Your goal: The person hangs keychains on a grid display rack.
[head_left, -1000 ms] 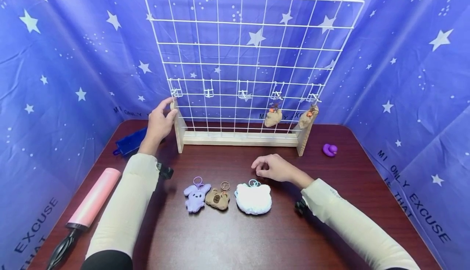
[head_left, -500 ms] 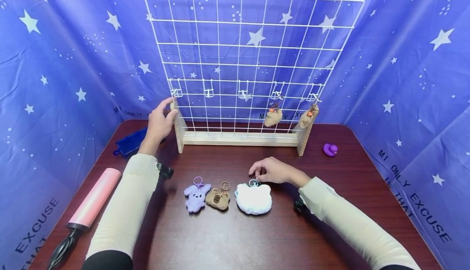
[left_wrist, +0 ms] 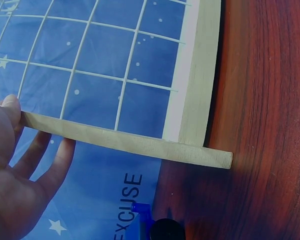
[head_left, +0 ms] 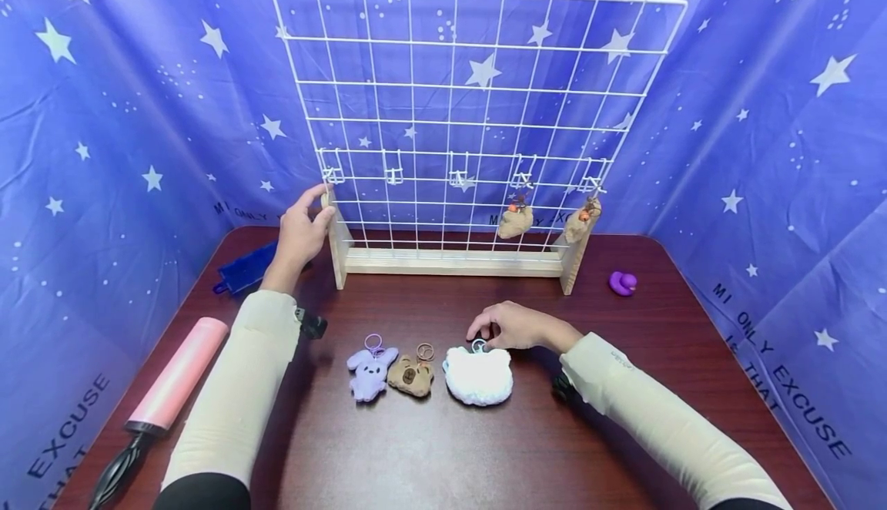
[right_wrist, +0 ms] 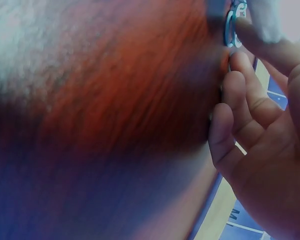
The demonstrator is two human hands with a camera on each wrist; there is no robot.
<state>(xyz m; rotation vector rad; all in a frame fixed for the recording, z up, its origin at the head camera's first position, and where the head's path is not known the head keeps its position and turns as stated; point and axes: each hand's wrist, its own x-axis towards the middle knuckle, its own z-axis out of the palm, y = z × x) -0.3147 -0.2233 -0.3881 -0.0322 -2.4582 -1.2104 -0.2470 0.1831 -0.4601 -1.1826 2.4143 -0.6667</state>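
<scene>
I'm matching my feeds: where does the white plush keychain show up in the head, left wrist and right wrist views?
Head: white plush keychain below centre, slightly right, just below the right hand.
Left wrist: not in this picture.
Right wrist: white plush keychain in the top right corner, blurred and only partly visible.
Shared landmark: the reddish-brown table, visible in all three.

Through the head camera I see blue-violet cloth [head_left: 159,90], printed with white stars [head_left: 833,76] and black lettering [head_left: 68,421], hanging behind and along both sides of a dark red-brown table [head_left: 388,456], whose glossy top shows a pale glare [head_left: 513,433] toward the front.
</scene>
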